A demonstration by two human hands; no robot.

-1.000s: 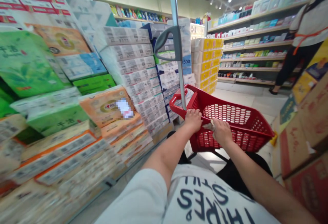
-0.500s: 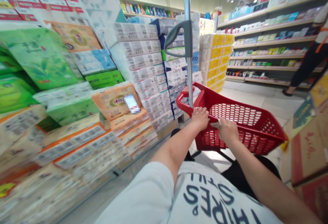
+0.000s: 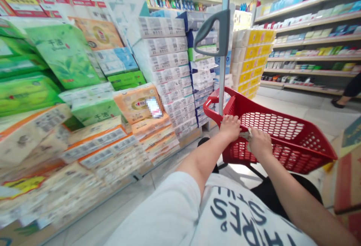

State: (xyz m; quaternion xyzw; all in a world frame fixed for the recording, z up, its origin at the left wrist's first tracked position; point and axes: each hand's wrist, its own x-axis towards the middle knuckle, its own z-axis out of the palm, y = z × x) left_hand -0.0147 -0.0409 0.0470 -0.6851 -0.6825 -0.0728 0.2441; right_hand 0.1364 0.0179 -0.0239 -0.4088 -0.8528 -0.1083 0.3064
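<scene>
Bare forearms; white short-sleeved T-shirt [image 3: 197, 216] printed with large dark blue letters; black trousers [image 3: 270, 197] below.

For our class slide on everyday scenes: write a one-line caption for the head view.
Both hands, left hand and right hand, grip the rim of a red basket beside stacked tissue packs.

Both hands rest side by side on the near rim of the shopping basket [image 3: 284, 141], the left hand [image 3: 230, 127] just left of the right hand [image 3: 259, 143]. The pull handle [image 3: 222, 35] rises just beyond the left fingers. Stacked tissue packs [image 3: 93, 99] stand left of them; shelves [image 3: 310, 50] lie far beyond, rightward.
</scene>
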